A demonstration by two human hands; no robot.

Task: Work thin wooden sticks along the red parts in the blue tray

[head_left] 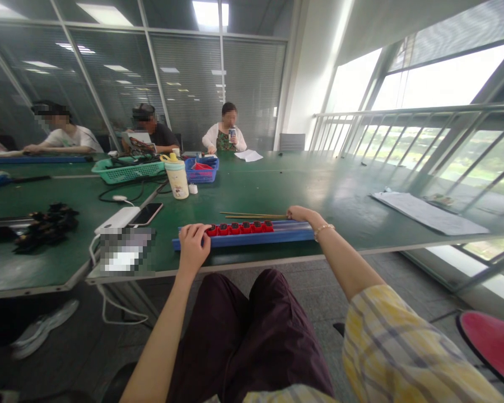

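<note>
Left hand [195, 246] rests curled on the left end of a row of 6 red blocks [246, 228]; whether it grips the end block or merely steadies it, I cannot tell. Right hand [303, 215] has its fingers narrowed on the right ends of 2 thin rods [252, 216], its wrist over the blue channel [252, 239]. That channel, carrying the blocks, lies along the worktop's [302, 184] front edge, right of the front-left corner. A wrist dragging on it could pull it over that edge; uneven pressure from the left could tilt blocks; a loose pinch could let the rods roll apart.
</note>
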